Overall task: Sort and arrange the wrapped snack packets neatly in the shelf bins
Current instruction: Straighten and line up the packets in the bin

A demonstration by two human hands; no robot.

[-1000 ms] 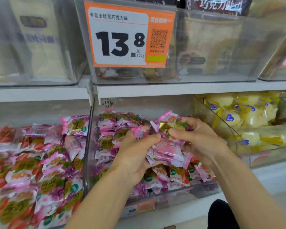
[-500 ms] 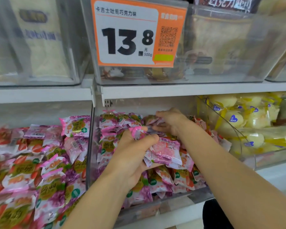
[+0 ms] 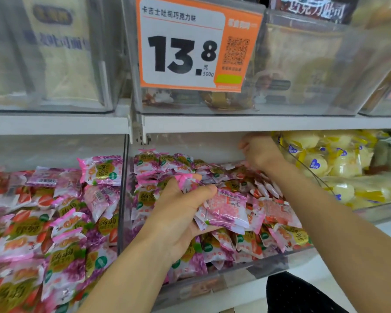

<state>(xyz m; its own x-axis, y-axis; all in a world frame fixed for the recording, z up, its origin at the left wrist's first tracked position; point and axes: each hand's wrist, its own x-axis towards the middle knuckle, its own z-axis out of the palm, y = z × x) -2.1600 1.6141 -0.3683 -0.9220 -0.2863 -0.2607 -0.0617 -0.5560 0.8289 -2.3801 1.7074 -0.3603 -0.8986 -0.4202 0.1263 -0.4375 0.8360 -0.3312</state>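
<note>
A clear plastic bin [image 3: 239, 275] on the lower shelf is filled with pink and purple wrapped snack packets [image 3: 163, 162]. My left hand [image 3: 178, 213] grips a small stack of these packets [image 3: 224, 211] over the middle of the bin, thumb on top. At the bin's back right corner, just under the upper shelf, my right hand [image 3: 261, 152] reaches down among the packets. Its fingers are curled and mostly hidden, so a hold on a packet cannot be made out.
The bin to the left [image 3: 54, 222] holds more pink, purple and strawberry-print packets. A bin of yellow wrapped buns [image 3: 325, 159] sits to the right. Clear bins and an orange 13.8 price tag [image 3: 196, 44] fill the upper shelf [image 3: 257, 123].
My right hand left the stack, carried a packet to the back of the bin, then slid right to the back corner. My left hand stayed in place with its stack.
</note>
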